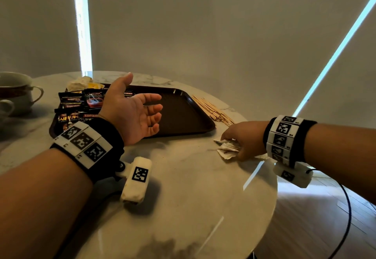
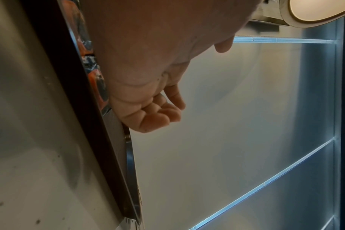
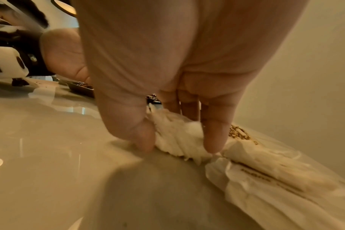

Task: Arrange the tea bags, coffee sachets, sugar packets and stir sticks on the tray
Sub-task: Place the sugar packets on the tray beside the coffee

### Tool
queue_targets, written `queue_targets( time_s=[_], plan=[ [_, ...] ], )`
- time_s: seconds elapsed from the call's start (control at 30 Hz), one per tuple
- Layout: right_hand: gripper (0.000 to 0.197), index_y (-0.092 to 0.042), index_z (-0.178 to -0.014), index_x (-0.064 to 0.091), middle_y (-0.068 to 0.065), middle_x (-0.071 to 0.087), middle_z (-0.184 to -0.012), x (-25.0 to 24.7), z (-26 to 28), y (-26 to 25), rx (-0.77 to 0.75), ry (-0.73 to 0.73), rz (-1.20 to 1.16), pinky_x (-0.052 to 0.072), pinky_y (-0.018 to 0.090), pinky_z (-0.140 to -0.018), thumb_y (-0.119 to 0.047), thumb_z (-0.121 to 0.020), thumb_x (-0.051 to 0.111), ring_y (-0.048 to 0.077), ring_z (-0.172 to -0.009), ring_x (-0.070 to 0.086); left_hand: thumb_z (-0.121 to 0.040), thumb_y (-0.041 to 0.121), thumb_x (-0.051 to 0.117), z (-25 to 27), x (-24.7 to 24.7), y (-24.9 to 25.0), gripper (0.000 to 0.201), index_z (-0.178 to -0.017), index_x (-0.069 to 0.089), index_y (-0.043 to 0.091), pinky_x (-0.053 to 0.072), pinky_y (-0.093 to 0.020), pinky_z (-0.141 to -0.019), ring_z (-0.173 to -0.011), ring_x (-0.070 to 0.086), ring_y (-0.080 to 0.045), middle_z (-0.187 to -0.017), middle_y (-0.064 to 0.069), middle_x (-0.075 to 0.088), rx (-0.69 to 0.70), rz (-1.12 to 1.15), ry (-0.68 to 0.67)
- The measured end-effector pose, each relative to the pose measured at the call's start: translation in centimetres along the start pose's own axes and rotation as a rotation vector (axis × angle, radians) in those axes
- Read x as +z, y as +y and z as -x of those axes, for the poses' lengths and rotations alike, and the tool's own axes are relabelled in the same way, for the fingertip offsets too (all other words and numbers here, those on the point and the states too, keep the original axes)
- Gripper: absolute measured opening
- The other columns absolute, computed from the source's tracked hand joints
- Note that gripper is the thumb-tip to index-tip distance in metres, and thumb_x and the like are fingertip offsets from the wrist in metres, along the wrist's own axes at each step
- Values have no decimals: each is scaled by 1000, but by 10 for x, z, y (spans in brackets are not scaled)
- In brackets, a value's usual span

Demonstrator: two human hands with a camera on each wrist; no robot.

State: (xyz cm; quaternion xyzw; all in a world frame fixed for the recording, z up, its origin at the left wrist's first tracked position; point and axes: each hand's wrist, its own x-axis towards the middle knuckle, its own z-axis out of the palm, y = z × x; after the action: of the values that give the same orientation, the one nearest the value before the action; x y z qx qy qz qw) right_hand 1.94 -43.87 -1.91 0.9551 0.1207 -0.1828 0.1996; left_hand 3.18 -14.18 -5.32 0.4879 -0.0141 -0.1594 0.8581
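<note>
counter [image 1: 183,187]: round, pale marble
on it: brown tray [image 1: 183,116] — stir sticks [image 1: 211,108] — white packets [image 1: 227,149] — cups [image 1: 16,92] upper left

Dim room, lit by bright daylight slits beside drawn blinds [image 1: 223,25]; glare streaked the glossy table [image 1: 193,187], wrist devices cast soft shadows, and both wide-angle wrist views were blurred and edge-warped.

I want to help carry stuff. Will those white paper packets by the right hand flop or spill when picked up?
Probably floppy: the white paper packets look crinkled and bunch up where the right hand pinches them. Likely light, being thin paper. Loose ones beside the grip could slide off the glossy table.
</note>
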Motion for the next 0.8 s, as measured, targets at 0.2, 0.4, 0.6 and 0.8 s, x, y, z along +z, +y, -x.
queue_targets(
  time_s=[0.2,0.4,0.6,0.8],
  plan=[
    [33,-25,-121,57,-4,61,-114,-2,-8,-5,26,98,-54,51,33,-92,-33,-90,61,15,-100,57,-84,78,34,0,0,-1,80,-121,64,13,43,-36,-69,-80,57,-21,-92,-6,63,-16,-15,1],
    [9,-24,-108,45,4,53,-117,1,-16,-13,42,60,-90,46,30,-82,-27,-99,49,15,-92,53,-84,79,34,0,1,-2,80,-119,64,13,42,-36,-70,-80,56,-21,-93,-7,63,-39,-33,-7],
    [18,-28,-105,52,-1,57,-112,5,-21,-13,65,97,-133,49,32,-88,-26,-91,63,16,-96,55,-85,76,36,-1,1,-4,76,-116,63,12,42,-35,-67,-78,56,-22,-91,-8,62,-76,-48,5],
    [11,-20,-98,63,0,63,-94,-20,-13,-22,2,321,-251,52,35,-81,-24,-89,60,19,-88,60,-93,57,48,6,15,-5,62,-124,56,4,52,-39,-68,-91,62,-28,-108,-17,64,-287,-208,-34]
  ],
)
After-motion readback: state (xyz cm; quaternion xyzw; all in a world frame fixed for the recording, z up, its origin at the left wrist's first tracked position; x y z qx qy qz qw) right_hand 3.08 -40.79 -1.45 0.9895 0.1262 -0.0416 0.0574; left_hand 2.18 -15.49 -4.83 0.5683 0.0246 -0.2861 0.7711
